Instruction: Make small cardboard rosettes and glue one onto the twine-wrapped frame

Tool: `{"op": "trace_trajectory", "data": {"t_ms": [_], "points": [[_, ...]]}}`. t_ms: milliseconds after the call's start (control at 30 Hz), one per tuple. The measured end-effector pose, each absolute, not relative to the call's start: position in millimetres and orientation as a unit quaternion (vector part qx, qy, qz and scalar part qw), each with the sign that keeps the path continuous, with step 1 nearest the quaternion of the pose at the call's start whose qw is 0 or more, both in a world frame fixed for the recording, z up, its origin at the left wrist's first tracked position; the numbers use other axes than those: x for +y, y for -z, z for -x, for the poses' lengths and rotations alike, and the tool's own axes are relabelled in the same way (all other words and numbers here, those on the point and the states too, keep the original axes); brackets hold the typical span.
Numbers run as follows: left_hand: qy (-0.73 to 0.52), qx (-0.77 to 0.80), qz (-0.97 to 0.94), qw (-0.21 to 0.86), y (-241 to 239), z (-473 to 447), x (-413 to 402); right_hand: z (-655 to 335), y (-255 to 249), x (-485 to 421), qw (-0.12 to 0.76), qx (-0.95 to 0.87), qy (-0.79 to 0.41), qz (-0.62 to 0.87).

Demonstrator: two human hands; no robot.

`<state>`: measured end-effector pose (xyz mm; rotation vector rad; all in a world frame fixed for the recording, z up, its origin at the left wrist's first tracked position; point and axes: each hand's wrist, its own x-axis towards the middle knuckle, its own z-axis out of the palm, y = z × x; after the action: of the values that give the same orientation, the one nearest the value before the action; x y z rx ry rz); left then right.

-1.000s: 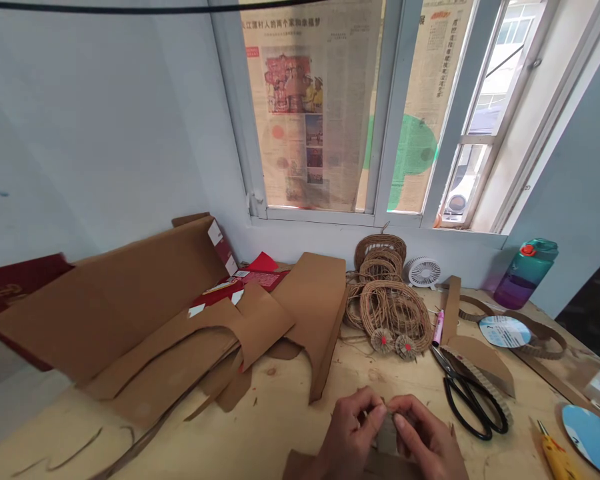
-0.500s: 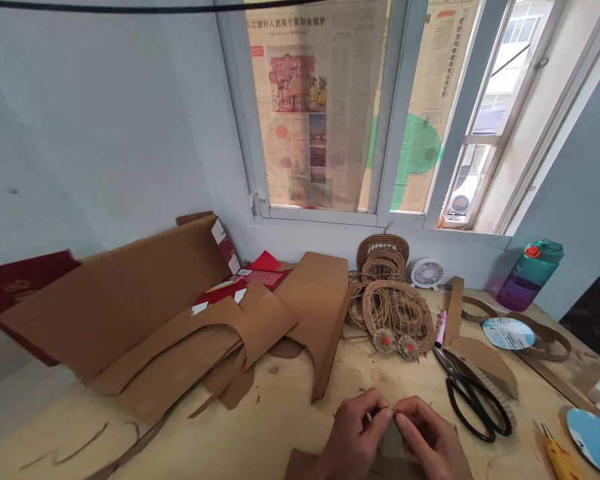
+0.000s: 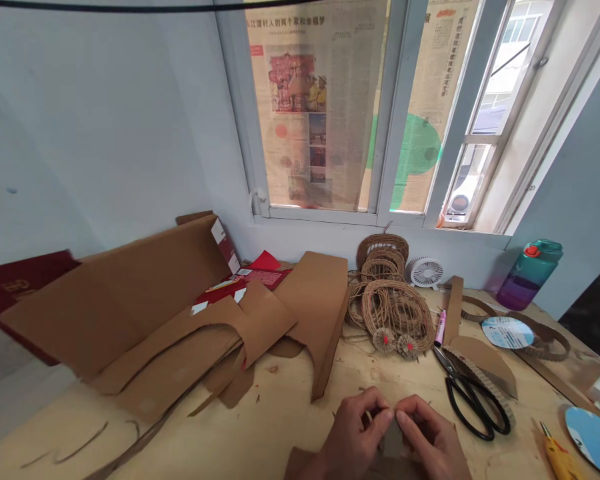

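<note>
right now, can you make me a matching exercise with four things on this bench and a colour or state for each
1 scissors
2 water bottle
3 small fan
4 small cardboard piece

a teal and purple
b pinched between left hand and right hand
c white
d black handles

Pairs: 1-d, 2-a, 3-c, 4-b

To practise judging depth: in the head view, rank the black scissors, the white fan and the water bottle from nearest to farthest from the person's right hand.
From the right hand, pinching a cardboard piece:
1. Black scissors, just right of it on the table.
2. White fan, far back under the window.
3. Water bottle, back right corner.
</note>
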<state>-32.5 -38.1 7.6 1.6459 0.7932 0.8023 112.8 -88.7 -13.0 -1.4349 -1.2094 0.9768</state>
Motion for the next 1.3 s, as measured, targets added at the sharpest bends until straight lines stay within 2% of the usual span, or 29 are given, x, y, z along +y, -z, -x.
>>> {"op": "trace_trajectory", "data": {"t_ms": [133,300,500,1300], "points": [[-0.342,0.34,-0.662,0.574,-7,30,-39,-116,11,-87,0.5,-0.483,-0.42,0.584],[-0.362,0.372,-0.645,0.561,-3,27,-39,-122,11,-85,0.492,-0.477,-0.468,0.558],[-0.372,0.374,-0.625,0.575,-7,27,-40,-116,8,-85,0.529,-0.427,-0.495,0.542],[-0.383,0.36,-0.644,0.556,-19,31,-44,-112,4,-88,0.463,-0.504,-0.415,0.599]]}}
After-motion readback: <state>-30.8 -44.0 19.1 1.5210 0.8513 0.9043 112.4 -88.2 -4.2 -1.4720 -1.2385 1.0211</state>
